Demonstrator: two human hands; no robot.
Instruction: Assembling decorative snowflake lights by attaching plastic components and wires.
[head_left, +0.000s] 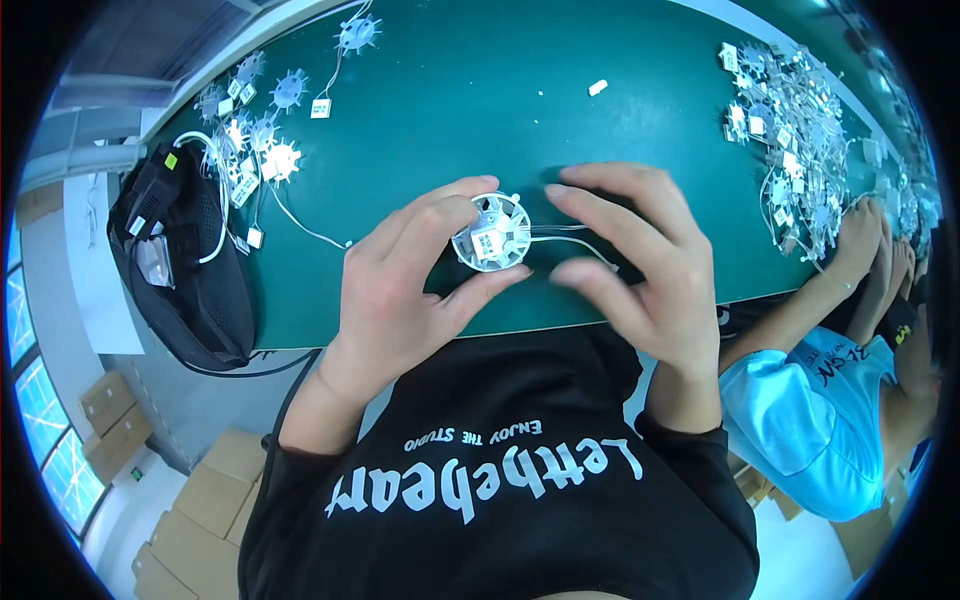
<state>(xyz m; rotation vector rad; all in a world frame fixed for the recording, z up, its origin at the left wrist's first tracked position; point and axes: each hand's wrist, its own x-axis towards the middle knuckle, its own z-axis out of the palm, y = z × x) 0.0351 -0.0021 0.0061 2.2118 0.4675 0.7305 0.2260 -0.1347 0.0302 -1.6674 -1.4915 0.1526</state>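
Near the table's front edge, my left hand (pixel 400 260) grips a small round white part (pixel 492 232) between thumb and fingers. It has a ring-shaped rim with spokes inside and a square white labelled block at its centre. Thin white wires (pixel 562 238) run out of it to the right. Just beside these wires is my right hand (pixel 650 260), its thumb and fingers spread apart around them. Its fingertips are slightly blurred, and nothing shows in its grasp.
Several star-shaped pieces with wires (pixel 262 135) lie at the left, near a black bag (pixel 215 300) with a cable. A small white piece (pixel 598 88) sits on the green table (pixel 450 120). A large heap of similar parts (pixel 800 150) spreads at right, by a co-worker's hands (pixel 862 238).
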